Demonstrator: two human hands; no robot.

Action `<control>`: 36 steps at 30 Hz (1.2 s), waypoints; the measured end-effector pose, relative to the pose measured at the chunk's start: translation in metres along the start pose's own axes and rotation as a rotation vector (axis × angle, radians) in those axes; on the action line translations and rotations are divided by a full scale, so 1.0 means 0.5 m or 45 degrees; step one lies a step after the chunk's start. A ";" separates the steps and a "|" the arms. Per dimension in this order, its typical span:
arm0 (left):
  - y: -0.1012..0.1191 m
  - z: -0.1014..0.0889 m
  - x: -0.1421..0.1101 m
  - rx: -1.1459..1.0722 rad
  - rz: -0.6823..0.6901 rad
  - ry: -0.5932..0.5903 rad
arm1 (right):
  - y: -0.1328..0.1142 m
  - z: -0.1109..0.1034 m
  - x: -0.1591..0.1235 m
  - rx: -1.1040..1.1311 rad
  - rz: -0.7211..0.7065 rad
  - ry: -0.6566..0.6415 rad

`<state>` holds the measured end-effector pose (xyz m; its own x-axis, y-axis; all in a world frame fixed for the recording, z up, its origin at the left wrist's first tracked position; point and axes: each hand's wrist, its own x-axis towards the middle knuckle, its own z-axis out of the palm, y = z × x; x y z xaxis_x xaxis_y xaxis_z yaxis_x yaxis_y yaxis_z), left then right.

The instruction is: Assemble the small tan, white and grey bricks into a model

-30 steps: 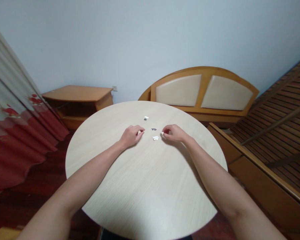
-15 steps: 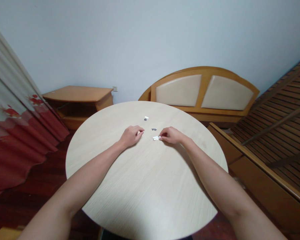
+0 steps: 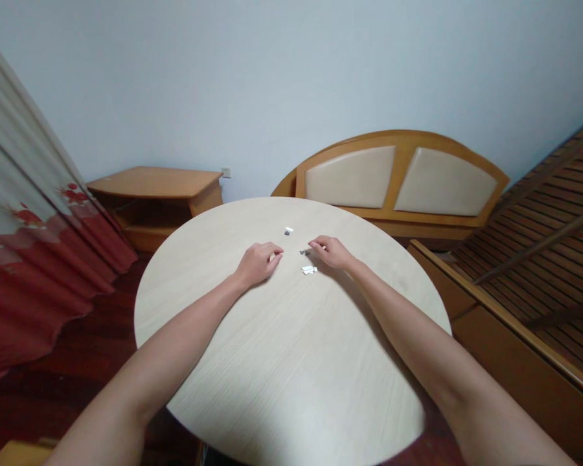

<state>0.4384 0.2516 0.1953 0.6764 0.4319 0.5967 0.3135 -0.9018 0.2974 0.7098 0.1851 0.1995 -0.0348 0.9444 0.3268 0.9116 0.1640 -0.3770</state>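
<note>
My left hand [image 3: 258, 264] rests on the pale round table [image 3: 272, 362], thumb and fingers pinched together. Whatever is between those fingertips is too small to make out. Across from it, my right hand [image 3: 334, 252] hovers with its fingertips drawn together over a few small dark pieces [image 3: 302, 252], partly covering them. I cannot make out what, if anything, it pinches. Several small white pieces [image 3: 308, 270] lie in a loose cluster on the near side of my right hand. Farther back sits a small white and dark item [image 3: 288, 231], apart from both hands.
Behind the table stand a wooden headboard [image 3: 394, 184] with cream panels and, to the left, a low wooden cabinet [image 3: 158, 182]. A red and white curtain [image 3: 63, 259] hangs at left. A slatted wooden bed frame [image 3: 548, 252] is on the right.
My right hand has moved away from the white pieces, forward to the dark pieces. My left hand keeps its pinch in nearly the same place. The view has shifted slightly.
</note>
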 end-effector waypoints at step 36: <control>-0.014 -0.006 -0.004 0.017 -0.075 -0.058 | 0.032 -0.010 -0.051 -0.556 0.582 0.047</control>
<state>0.4330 0.2572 0.1942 0.6860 0.4836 0.5436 0.3627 -0.8750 0.3207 0.7272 0.1623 0.1898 0.4048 0.8798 0.2493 0.9143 -0.3925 -0.0996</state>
